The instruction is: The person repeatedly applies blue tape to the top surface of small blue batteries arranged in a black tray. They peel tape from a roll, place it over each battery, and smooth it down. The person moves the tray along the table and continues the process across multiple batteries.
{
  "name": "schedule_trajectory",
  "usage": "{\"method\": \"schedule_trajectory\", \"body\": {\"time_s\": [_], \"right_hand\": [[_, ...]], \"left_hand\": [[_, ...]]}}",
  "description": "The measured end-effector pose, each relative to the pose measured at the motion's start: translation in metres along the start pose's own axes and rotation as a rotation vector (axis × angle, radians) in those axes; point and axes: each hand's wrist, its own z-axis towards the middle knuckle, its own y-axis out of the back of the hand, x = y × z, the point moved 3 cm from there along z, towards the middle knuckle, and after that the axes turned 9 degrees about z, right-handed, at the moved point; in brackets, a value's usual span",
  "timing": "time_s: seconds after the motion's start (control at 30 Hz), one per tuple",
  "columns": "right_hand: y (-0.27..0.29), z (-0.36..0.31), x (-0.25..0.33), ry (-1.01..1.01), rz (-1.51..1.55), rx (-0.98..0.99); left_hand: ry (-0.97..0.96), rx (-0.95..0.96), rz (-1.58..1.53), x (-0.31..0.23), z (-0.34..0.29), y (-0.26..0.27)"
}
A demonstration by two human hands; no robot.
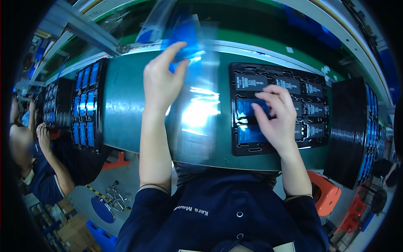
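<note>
At the middle right lies a black plastic tray (235, 148) with rows of flat rectangular batteries. Most show dark grey printed faces, like the battery (251, 82) in its far left pocket; two in the left column look blue and glossy. My right hand (279, 119) is over the tray, fingers curled, thumb and forefinger closed around a dark blue film (262, 103) at one of these; motion blurs its edge. My left hand (163, 77) is raised to the left, thumb and forefinger apart, beside blurred blue film (187, 38). Clear plastic sheeting (199, 138) with strong glare stretches beside it.
Stacked black trays (346, 130) stand at the right edge, and another tray stack (89, 107) at the left, both with blue-faced batteries. A metal rail (140, 47) borders the green bench (126, 126). A co-worker (46, 168) sits far left. A round stool (103, 209) stands below.
</note>
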Motion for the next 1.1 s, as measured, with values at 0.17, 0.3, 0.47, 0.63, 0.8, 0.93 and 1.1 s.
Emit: {"method": "schedule_trajectory", "body": {"time_s": [0.17,0.3,0.47,0.63,0.8,0.93,1.1], "right_hand": [[-0.015,0.035,0.022,0.269,-0.022,0.005],[-0.017,0.040,0.005,0.207,0.018,0.089],[-0.020,0.043,-0.001,0.307,-0.002,0.101],[-0.010,0.039,0.005,0.060,0.375,0.201],[0.020,0.052,-0.031,-0.254,0.813,-0.075],[0.045,0.060,-0.068,-0.384,0.845,-0.306],[0.017,0.047,-0.077,-0.524,0.613,-0.084]], "left_hand": [[-0.356,0.156,-0.107,-0.052,-0.016,-0.023],[-0.305,0.277,-0.184,-0.058,-0.023,-0.027],[-0.277,0.248,-0.379,-0.055,-0.022,-0.031],[-0.393,0.262,-0.279,-0.052,-0.022,-0.031],[-0.116,0.120,-0.412,-0.031,-0.016,-0.024],[0.297,0.041,-0.533,-0.010,-0.012,-0.013],[0.424,0.003,-0.701,-0.007,-0.010,-0.016]]}}
